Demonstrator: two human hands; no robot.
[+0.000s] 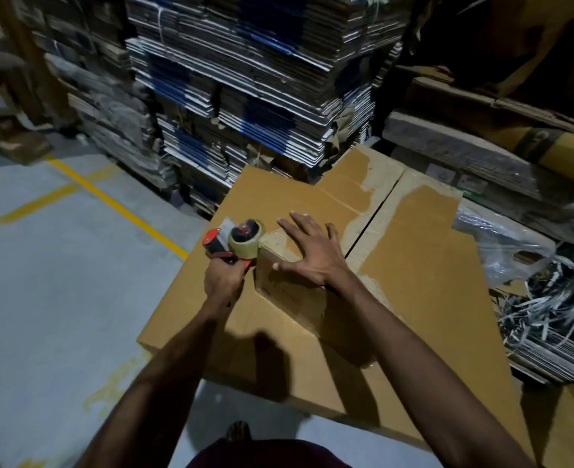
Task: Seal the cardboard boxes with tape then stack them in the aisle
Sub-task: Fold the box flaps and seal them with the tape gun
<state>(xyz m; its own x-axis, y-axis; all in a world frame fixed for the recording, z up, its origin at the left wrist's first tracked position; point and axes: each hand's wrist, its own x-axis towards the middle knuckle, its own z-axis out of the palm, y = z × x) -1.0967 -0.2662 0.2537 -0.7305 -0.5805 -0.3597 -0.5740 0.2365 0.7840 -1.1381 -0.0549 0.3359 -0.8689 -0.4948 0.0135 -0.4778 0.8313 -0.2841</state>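
Small cardboard box [289,265]: brown, sits on top of a large cardboard box [414,265], near that box's left edge. The large box's top flaps meet in a dark seam with torn paper patches along it.

Right hand [312,255]: fingers spread and straight, palm pressed flat on the small box's top.

Left hand [223,282]: fingers curled round the handle of a tape dispenser [235,241], red and black, loaded with a roll of clear tape [245,244]. The roll touches the small box's left top corner.

Surroundings: grey floor [59,282] with yellow lines [116,204]; bundles of flattened cartons [245,79] stacked behind; loose strapping [549,298] at right.
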